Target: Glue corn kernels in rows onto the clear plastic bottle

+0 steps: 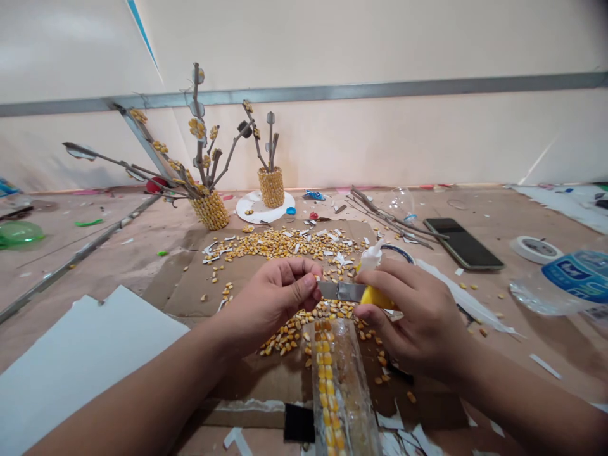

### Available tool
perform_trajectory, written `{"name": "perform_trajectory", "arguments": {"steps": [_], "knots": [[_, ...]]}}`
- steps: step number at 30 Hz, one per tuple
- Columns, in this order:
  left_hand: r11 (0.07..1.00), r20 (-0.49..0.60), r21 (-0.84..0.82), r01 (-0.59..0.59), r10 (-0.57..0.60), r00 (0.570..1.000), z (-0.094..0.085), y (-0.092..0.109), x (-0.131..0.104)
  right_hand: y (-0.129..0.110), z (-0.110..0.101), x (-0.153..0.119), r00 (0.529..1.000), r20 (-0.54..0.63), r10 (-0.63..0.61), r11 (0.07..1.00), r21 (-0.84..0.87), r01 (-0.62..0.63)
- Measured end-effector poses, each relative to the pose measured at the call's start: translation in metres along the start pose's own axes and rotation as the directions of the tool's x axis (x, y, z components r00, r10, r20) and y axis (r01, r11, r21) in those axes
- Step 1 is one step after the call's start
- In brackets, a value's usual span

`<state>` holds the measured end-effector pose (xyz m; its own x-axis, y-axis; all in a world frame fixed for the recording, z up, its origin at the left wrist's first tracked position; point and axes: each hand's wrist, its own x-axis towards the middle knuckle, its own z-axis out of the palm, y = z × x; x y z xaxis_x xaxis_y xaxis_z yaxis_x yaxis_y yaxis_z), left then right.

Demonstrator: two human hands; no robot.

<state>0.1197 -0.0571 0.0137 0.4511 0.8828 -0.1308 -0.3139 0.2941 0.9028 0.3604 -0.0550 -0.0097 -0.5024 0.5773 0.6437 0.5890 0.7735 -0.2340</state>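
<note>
My left hand is closed in a pinch, with what looks like a corn kernel, small and pale, at its fingertips. My right hand wraps round a yellow glue bottle, its white nozzle pointing up. A flat grey strip shows between the two hands; its ends are hidden. Below them lies a clear plastic cylinder with rows of corn kernels stuck along its left part. Loose kernels are spread over the cardboard behind and under my hands.
Two kernel-covered pots hold twigs at the back, one on a white disc. To the right are a phone, a tape roll, a plastic bottle and loose twigs. White board lies left.
</note>
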Motion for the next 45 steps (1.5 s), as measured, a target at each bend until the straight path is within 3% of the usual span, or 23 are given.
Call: {"name": "perform_trajectory", "arguments": {"steps": [14,21,26,28,32,40,45], "knots": [[0.992,-0.033,0.094,-0.089,0.092,0.995,0.001,-0.005,-0.001,0.000,0.000,-0.001,0.999,0.031,-0.030,0.999,0.015,0.030],[0.985,0.035,0.128,-0.113,0.110,0.993,0.002,-0.004,-0.007,-0.002,-0.001,-0.001,0.996,0.021,-0.086,0.996,-0.010,0.086],[0.971,0.056,0.181,-0.156,0.148,0.987,-0.003,0.001,-0.008,0.002,-0.006,0.000,0.990,-0.134,0.041,0.994,-0.093,-0.054],[0.968,0.032,0.192,-0.160,0.157,0.987,-0.006,0.003,-0.006,0.002,-0.009,0.000,0.986,-0.164,0.035,0.995,-0.089,-0.050],[0.965,-0.050,0.209,-0.159,0.173,0.984,-0.012,0.008,-0.001,-0.004,-0.009,0.000,0.997,-0.075,0.017,0.998,-0.054,-0.021],[0.928,-0.117,0.271,-0.256,0.296,0.948,-0.011,0.007,0.001,-0.001,-0.007,0.000,0.997,-0.017,0.079,0.993,-0.082,-0.080],[0.891,-0.071,0.405,-0.207,0.256,0.964,0.000,0.003,0.000,-0.009,-0.010,0.002,0.963,0.001,0.271,0.944,0.196,-0.266]]}}
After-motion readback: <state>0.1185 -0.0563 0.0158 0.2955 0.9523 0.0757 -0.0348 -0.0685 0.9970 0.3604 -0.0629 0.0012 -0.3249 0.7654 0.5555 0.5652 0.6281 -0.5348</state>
